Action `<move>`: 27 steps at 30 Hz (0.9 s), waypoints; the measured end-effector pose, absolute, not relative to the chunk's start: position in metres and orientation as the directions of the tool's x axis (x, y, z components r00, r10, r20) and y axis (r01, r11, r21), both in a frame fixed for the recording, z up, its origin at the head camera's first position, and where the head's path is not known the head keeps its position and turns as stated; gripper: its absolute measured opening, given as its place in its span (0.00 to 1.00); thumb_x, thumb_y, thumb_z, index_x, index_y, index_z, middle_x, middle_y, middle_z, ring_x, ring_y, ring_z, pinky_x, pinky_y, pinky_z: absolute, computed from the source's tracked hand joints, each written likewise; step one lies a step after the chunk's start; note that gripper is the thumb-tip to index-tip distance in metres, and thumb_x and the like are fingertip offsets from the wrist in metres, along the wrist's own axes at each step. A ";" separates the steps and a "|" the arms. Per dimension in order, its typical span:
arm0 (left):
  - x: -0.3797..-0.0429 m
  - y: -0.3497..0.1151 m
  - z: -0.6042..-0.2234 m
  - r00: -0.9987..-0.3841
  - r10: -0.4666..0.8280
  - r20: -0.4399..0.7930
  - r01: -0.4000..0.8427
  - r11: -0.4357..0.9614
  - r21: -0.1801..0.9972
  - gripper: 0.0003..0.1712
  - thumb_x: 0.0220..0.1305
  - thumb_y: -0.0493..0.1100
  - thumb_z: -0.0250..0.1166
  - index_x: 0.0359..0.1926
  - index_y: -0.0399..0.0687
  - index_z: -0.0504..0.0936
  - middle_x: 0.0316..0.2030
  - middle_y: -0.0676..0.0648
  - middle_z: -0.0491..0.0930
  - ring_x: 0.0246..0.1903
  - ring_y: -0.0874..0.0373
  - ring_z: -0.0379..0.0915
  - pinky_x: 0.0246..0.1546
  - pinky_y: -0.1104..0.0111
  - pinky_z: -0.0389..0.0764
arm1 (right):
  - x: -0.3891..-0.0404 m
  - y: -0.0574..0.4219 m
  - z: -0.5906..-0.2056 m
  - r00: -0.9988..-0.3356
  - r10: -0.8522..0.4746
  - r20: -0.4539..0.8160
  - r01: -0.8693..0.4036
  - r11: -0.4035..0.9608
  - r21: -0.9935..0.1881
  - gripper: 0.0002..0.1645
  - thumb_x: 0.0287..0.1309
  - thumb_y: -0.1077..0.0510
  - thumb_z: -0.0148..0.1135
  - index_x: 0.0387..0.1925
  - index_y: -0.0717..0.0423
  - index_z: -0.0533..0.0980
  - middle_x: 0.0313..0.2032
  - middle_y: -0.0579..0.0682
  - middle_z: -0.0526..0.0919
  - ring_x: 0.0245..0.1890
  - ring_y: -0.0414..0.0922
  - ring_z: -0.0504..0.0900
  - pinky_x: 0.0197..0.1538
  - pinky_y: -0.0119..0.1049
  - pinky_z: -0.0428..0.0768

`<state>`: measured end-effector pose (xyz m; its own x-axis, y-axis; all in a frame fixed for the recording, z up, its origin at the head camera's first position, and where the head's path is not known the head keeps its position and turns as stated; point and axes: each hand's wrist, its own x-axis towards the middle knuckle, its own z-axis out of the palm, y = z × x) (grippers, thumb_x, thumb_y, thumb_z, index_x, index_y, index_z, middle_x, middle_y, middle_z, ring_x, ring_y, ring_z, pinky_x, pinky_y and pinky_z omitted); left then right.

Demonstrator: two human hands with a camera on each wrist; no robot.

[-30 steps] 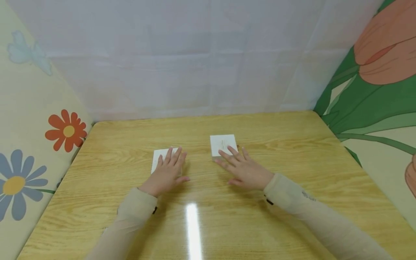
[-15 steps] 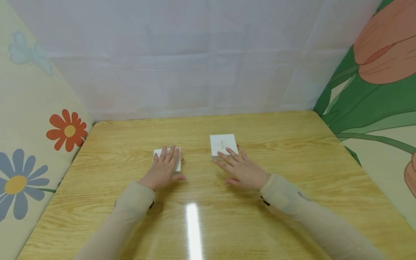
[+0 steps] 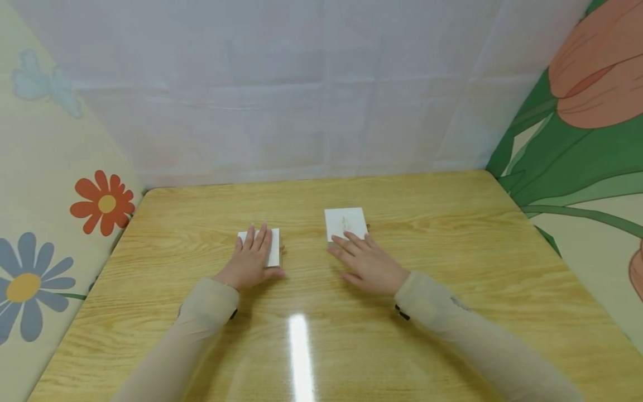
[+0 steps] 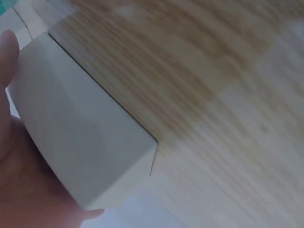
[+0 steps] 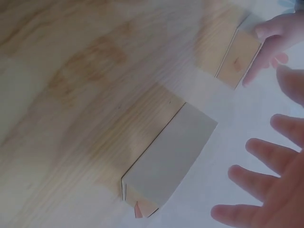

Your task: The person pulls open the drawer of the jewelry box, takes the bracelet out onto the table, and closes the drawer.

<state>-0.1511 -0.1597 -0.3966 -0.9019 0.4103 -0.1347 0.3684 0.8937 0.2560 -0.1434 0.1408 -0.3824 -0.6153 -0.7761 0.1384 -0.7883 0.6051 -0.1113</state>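
Note:
Two small square white boxes stand on the wooden table. Over the left box (image 3: 274, 248) lies my left hand (image 3: 247, 265), fingers straight across its top and thumb out beside the near right corner. In the left wrist view the palm is up against that box (image 4: 85, 123); whether it presses is not clear. My right hand (image 3: 370, 267) is at the near edge of the right box (image 3: 351, 219), which has a faint mark on top. Spread fingers (image 5: 256, 183) appear apart from this box (image 5: 171, 152) in the right wrist view. A small reddish-brown tab (image 5: 138, 210) sticks out of its tan side.
The wooden table (image 3: 442, 223) extends around both boxes, with a bright light reflection (image 3: 300, 357) near the front. Behind it hangs a pale cloth (image 3: 301, 100). Walls with painted flowers flank it, a red flower (image 3: 102, 202) on the left and a large tulip (image 3: 598, 78) on the right.
My left hand has shifted slightly left, exposing more of the left box's right side. The right hand has drawn a little back toward me, uncovering the right box's top. Both boxes look unmoved.

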 end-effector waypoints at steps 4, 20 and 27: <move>-0.152 -0.161 -0.400 -0.900 0.410 -0.149 0.365 0.895 0.255 0.58 0.65 0.61 0.61 0.72 0.24 0.41 0.73 0.29 0.36 0.71 0.30 0.26 0.64 0.35 0.40 | -0.145 0.136 -0.385 -0.601 -0.779 0.177 -0.799 0.591 -0.110 0.33 0.64 0.53 0.62 0.67 0.62 0.66 0.66 0.62 0.68 0.65 0.62 0.65 0.61 0.65 0.64; -0.151 -0.163 -0.394 -0.885 0.447 -0.133 0.402 0.876 0.267 0.54 0.65 0.54 0.64 0.71 0.21 0.44 0.72 0.25 0.38 0.69 0.25 0.30 0.64 0.34 0.44 | -0.144 0.115 -0.388 -0.624 -0.743 0.242 -0.776 0.550 -0.310 0.28 0.65 0.57 0.61 0.62 0.68 0.70 0.60 0.65 0.73 0.60 0.59 0.72 0.63 0.53 0.68; -0.152 -0.163 -0.401 -0.881 0.459 -0.116 0.425 0.874 0.234 0.55 0.65 0.55 0.63 0.71 0.22 0.44 0.72 0.25 0.38 0.69 0.25 0.30 0.64 0.35 0.45 | -0.144 0.100 -0.393 -0.732 -0.653 0.195 -0.647 0.576 -0.500 0.12 0.68 0.62 0.56 0.45 0.66 0.80 0.43 0.57 0.84 0.47 0.52 0.82 0.54 0.45 0.77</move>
<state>-0.1523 -0.1633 -0.4006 -0.8806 0.4594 -0.1160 0.4253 0.8743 0.2339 -0.1438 0.0996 -0.3928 -0.7316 -0.6533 0.1948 -0.6471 0.5758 -0.4997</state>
